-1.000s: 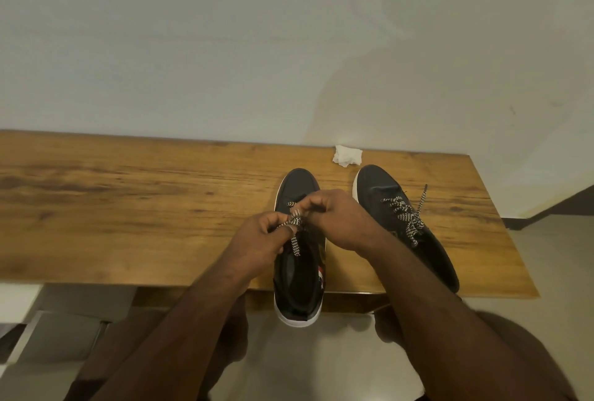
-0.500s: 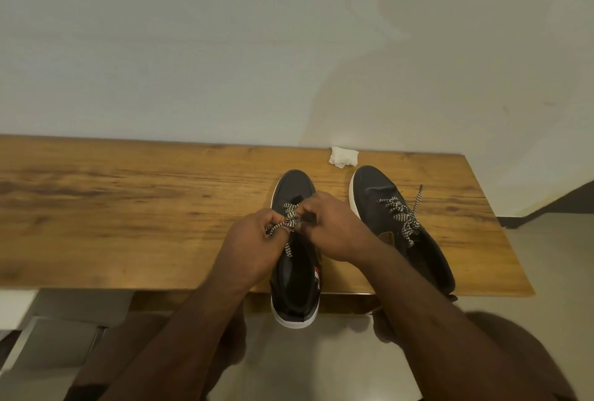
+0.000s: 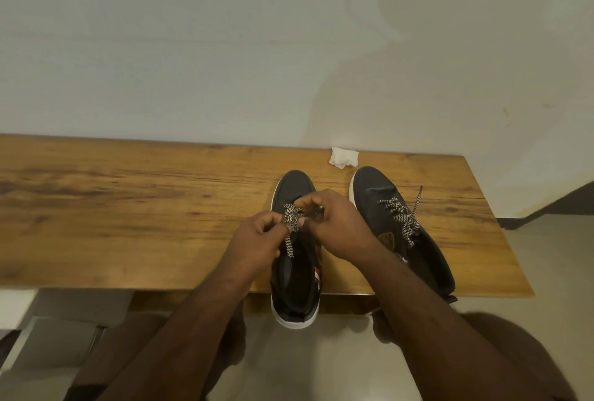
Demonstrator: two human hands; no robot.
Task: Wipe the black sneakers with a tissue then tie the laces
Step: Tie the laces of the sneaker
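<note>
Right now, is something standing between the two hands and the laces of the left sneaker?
No. The left hand and right hand already pinch the laces over the left sneaker. The tissue lies apart near the wall.

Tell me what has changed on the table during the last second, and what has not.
Little changed. Both hands, left hand and right hand, kept pinching the laces of the left sneaker, working closer together over the knot. The right sneaker and the tissue stayed where they were on the wooden table.
</note>
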